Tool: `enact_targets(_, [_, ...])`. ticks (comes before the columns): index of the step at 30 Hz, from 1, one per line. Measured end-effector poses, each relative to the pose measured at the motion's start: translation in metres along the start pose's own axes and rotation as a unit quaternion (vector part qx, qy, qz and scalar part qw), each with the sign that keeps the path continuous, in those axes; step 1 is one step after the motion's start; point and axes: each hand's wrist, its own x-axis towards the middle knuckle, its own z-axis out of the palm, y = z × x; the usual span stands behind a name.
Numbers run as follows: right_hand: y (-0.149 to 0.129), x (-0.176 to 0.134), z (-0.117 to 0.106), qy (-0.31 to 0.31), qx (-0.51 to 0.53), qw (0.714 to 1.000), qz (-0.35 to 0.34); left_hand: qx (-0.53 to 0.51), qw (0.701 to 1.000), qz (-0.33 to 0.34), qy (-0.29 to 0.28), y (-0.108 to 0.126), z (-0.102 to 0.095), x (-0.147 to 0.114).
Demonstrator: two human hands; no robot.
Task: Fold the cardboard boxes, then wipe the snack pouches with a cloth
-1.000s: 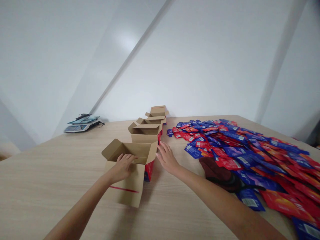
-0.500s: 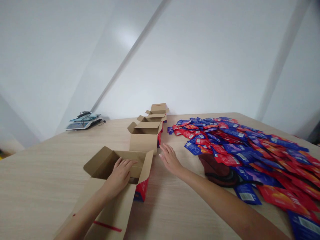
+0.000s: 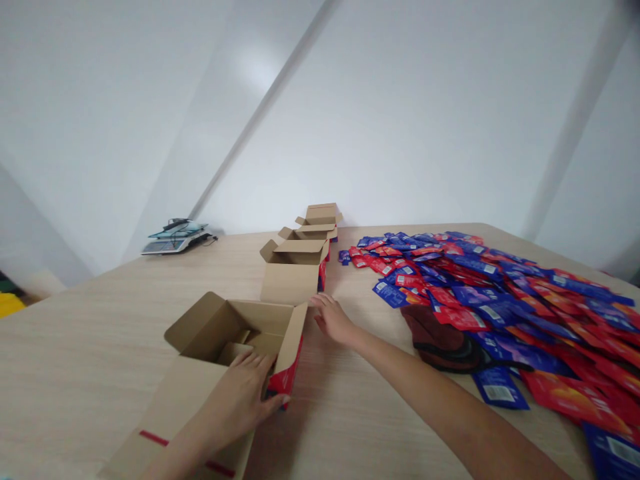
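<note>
- Just beyond the left hand (image 3: 245, 393), left of the right hand (image 3: 334, 321), on the bench (image 3: 350, 427): open box (image 3: 200, 377).
- Over its near edge: left hand's fingers; clamped or loose, cannot tell.
- By its far right corner: right hand, thumb and fingers apart.

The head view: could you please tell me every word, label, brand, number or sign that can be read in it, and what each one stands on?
No text can be read with certainty.
Packets: pale lettering and white labels with dark marks, too small or blurred to read.
Nearest box: faint pale marks on its red side, too blurred to read.
Scale: any lettering is too small to read.
</note>
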Motion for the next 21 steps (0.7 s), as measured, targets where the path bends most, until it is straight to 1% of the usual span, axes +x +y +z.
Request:
enact_targets(4, [0.001, 0.033, 0.022, -0.053, -0.011, 0.998, 0.035, 0.028, 0.999, -0.023, -0.025, 0.005, 0.002, 0.003])
enact_targets(7, [0.004, 0.045, 0.034, -0.076, -0.025, 0.995, 0.056, 0.035, 0.998, -0.037, -0.026, 0.004, 0.004, 0.002])
enact_targets(10, [0.009, 0.044, 0.040, -0.087, -0.042, 0.993, 0.073, 0.033, 0.998, -0.048, -0.031, 0.000, 0.003, 0.000])
enact_targets(15, [0.018, 0.040, 0.045, -0.106, -0.055, 0.989, 0.087, 0.030, 0.996, -0.063, -0.050, -0.016, -0.005, 0.001])
enact_targets(18, [0.020, 0.041, 0.051, -0.097, -0.051, 0.989, 0.096, 0.036, 0.996, -0.068, -0.053, -0.025, -0.009, 0.002])
enact_targets(21, [0.022, 0.043, 0.058, -0.075, -0.040, 0.991, 0.106, 0.041, 0.996, -0.065, -0.051, -0.030, -0.011, 0.003])
